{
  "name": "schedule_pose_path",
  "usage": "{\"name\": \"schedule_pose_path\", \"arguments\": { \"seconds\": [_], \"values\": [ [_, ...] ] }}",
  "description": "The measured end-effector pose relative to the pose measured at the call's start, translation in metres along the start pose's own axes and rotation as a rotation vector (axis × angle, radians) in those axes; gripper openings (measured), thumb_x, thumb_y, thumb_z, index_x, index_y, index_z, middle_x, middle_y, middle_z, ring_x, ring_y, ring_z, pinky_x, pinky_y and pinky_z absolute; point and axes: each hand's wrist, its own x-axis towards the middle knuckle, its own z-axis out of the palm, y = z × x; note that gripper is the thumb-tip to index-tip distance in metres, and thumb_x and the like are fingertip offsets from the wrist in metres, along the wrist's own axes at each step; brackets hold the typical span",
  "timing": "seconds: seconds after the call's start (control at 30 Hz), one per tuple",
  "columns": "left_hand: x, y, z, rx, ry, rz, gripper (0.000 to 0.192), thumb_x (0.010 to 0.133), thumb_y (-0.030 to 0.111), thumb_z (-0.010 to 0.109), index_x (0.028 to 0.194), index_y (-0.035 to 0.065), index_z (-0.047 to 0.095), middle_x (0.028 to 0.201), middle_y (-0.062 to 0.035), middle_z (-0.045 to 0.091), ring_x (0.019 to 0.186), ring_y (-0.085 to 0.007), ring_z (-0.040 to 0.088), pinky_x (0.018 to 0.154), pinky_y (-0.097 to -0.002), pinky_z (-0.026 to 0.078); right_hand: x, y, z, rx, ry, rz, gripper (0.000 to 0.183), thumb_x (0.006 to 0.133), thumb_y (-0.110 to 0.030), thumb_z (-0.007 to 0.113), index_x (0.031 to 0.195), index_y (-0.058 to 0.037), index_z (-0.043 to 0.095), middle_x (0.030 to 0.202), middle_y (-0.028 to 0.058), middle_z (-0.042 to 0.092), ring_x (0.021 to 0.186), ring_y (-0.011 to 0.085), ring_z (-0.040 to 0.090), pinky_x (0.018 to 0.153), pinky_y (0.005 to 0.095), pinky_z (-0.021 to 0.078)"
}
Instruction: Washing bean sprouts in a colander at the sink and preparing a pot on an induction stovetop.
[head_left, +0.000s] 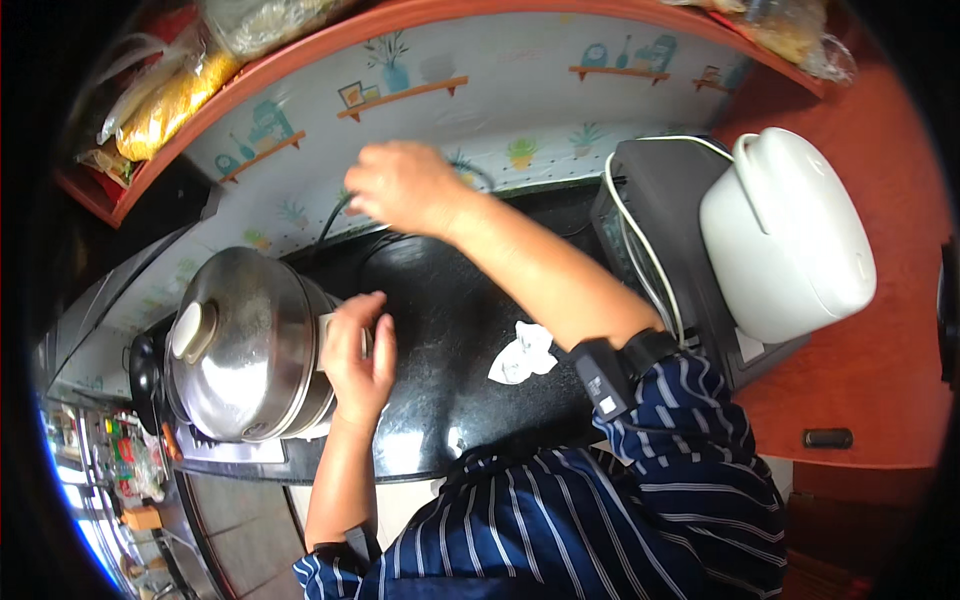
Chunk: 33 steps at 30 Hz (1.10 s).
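My left hand (358, 360) is over the pale side handle (324, 341) of a stainless-steel steamer pot (247, 352). Its thumb and fingers are apart, and I see no grip on the handle. The pot's domed lid (251, 300) is on, with a white knob (191, 330) on top. Farther back, above the counter and close to the wall, my right hand (409, 187) has its fingers curled around a black cord (332, 221). The cord runs down behind the pot, and part of it loops behind the hand. A crumpled white tissue (523, 354) lies below my right forearm.
A white rice cooker (787, 232) stands on a dark box-shaped appliance (667, 187) at right, with a white cord (637, 232) draped over it. The black countertop (435, 315) ends near my body. Overhead, an orange-brown shelf (300, 49) holds bagged food (176, 105).
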Motion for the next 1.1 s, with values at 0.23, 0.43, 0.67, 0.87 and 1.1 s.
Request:
{"name": "schedule_pose_path", "arguments": {
  "seconds": [0.23,0.43,0.67,0.87,1.1],
  "values": [
    [0.07,0.014,-0.003,-0.142,0.062,-0.104,0.02,0.082,0.009,0.06,0.1,-0.0001,0.061,0.094,-0.0107,0.062,0.081,-0.0181,0.058,0.072,-0.0282,0.046,-0.102,-0.087,0.061,0.015,-0.202,0.068,0.01,0.075,-0.018,0.053,0.07,-0.0127,0.06,0.075,0.0065,0.054,0.08,0.0241,0.054,0.069,0.0376,0.0433],
    [0.062,-0.05,0.073,-0.097,-0.785,-0.717,0.049,0.077,0.046,0.065,0.092,-0.0006,0.064,0.08,-0.0132,0.064,0.074,-0.0179,0.059,0.069,-0.0304,0.046,-0.181,-0.132,0.079,0.064,-0.349,-0.04,0.012,0.076,-0.019,0.053,0.069,-0.011,0.059,0.077,0.0038,0.054,0.082,0.0202,0.053,0.076,0.0349,0.0413],
    [-0.023,-0.063,0.189,-0.557,-1.227,-1.303,0.072,0.074,0.061,0.061,0.12,0.0063,0.05,0.097,-0.0158,0.054,0.08,-0.0302,0.055,0.071,-0.0476,0.047,-0.221,-0.135,0.095,0.286,-0.763,0.208,0.038,0.091,-0.022,0.039,0.125,-0.0061,0.047,0.134,0.0143,0.044,0.129,0.0236,0.034,0.107,0.0359,0.025],
    [0.048,-0.054,0.17,-1.221,-0.904,-1.438,0.026,0.092,0.041,0.047,0.103,0.0178,0.053,0.054,0.0019,0.042,0.045,-0.009,0.034,0.04,-0.0235,0.028,-0.21,-0.127,0.043,0.136,-0.436,0.086,0.038,0.084,-0.02,0.054,0.118,-0.0045,0.052,0.126,0.0154,0.049,0.122,0.0281,0.042,0.106,0.0402,0.0283],
    [0.073,-0.005,0.09,-1.122,-0.583,-0.7,0.034,0.095,0.021,0.045,0.127,0.0088,0.049,0.059,0.0027,0.045,0.051,-0.0071,0.041,0.046,-0.0206,0.034,-0.144,-0.046,-0.043,0.74,0.374,0.946,0.047,0.09,-0.035,0.054,0.123,-0.0008,0.048,0.113,0.0127,0.057,0.102,0.0218,0.056,0.089,0.0357,0.0436]
  ]
}}
